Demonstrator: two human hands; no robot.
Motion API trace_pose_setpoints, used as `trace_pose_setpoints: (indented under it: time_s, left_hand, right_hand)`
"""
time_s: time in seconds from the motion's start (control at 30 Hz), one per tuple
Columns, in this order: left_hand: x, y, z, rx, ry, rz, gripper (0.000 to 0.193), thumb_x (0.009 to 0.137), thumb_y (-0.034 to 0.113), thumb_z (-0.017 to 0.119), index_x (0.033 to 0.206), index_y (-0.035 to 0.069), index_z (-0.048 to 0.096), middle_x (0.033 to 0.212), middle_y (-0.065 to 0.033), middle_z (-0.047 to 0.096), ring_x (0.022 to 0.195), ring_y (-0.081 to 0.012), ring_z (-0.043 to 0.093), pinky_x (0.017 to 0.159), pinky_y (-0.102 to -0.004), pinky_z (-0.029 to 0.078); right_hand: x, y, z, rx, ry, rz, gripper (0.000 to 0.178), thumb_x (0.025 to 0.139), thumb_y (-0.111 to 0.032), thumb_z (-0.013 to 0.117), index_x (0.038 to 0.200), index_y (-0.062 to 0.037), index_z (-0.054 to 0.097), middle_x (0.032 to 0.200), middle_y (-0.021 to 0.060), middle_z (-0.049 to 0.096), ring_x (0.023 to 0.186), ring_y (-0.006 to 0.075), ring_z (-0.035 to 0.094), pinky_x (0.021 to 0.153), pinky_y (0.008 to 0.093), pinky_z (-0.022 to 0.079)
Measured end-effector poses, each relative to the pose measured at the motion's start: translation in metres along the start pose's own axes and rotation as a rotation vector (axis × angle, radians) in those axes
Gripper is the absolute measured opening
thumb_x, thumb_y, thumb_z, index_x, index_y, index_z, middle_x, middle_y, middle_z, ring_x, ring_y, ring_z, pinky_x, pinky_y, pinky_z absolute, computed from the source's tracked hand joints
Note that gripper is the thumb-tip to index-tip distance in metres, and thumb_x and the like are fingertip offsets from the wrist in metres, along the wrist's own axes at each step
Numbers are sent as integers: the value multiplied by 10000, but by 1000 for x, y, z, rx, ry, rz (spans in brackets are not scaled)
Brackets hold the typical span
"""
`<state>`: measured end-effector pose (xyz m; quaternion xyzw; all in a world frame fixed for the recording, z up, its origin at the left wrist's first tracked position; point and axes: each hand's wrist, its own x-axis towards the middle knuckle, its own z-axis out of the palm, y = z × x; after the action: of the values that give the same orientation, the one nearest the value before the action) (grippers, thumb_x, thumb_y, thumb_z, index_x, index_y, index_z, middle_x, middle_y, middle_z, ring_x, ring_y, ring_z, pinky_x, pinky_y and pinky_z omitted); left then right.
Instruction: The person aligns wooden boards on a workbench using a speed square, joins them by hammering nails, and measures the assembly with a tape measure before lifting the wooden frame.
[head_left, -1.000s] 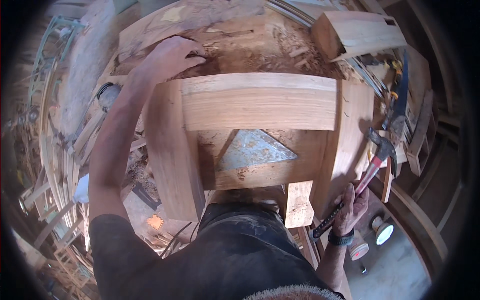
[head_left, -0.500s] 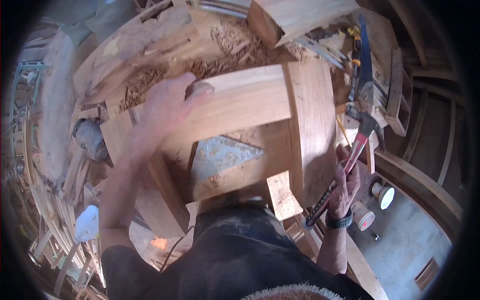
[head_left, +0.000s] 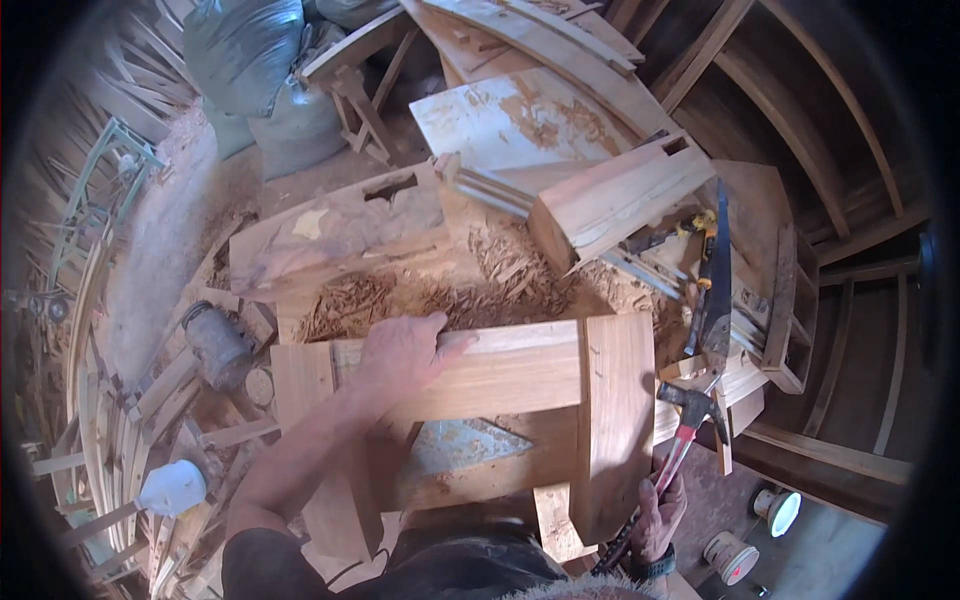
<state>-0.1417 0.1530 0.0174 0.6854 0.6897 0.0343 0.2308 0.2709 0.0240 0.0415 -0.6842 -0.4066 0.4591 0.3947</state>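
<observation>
In front of my body lies a pale wooden frame [head_left: 520, 385] with two wide end pieces and rails between them. My left hand [head_left: 405, 355] grips its far rail near the left end, thumb along the top and the other fingers at the far edge, partly hidden. On the right, my right hand [head_left: 657, 515] is closed around the red and black handle of a claw hammer [head_left: 686, 425]. The hammer's head points up and away, beside the frame's right end piece. Through the frame's opening shows a grey triangular plate [head_left: 465, 445].
Wood shavings [head_left: 510, 262] cover the bench beyond the frame. A mortised timber block [head_left: 350, 232] lies far left, another block [head_left: 630, 200] far right. A handsaw [head_left: 718, 290] rests at right. A metal canister [head_left: 217, 345] and white jug [head_left: 172, 488] stand left, buckets [head_left: 730, 556] lower right.
The view has tilted up, so the frame and both hands appear lower and more of the far workshop shows. My left hand still grips the rail; the hammer stays in my right hand.
</observation>
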Motion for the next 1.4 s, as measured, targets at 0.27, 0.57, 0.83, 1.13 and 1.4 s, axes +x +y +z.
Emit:
trace_pose_setpoints:
  time_s: [0.27,0.57,0.83,1.13,1.4]
  left_hand:
    - [-5,-2,14,-79,13,47,521,978,558,622,939,39,653,840,-248,709,831,-459,700,769,-559,538]
    - [3,-30,-1,-545,217,11,297,1031,307,639,1118,31,704,987,-165,756,883,-303,725,803,-405,555]
    - [-12,-132,-51,-205,180,-146,216,1007,181,707,1136,9,719,1052,-86,747,914,-170,683,844,-313,540]
    - [6,-128,-57,249,-222,-346,576,843,556,802,1073,31,748,997,-176,754,911,-346,726,826,-469,553]
    - [24,-154,-37,-212,-175,46,269,1007,254,682,1108,6,707,949,-172,745,897,-323,733,793,-398,573]
  right_hand:
    - [4,6,-9,-219,11,38,329,897,-196,724,1157,-7,656,906,-28,575,791,75,503,715,257,427]
    - [12,-5,28,-67,23,-175,474,951,-103,653,1396,34,561,1180,34,639,812,48,415,740,228,377]
    - [18,-17,51,-142,-72,-85,695,913,-202,705,1517,46,465,988,-11,536,824,83,446,761,235,385]
    - [25,3,40,-288,-97,-215,580,942,-208,660,1434,73,537,1375,116,517,1009,149,487,900,296,406]
    - [26,-4,47,-348,-94,-223,535,935,-179,654,1397,76,562,1558,85,422,1051,149,509,909,299,425]
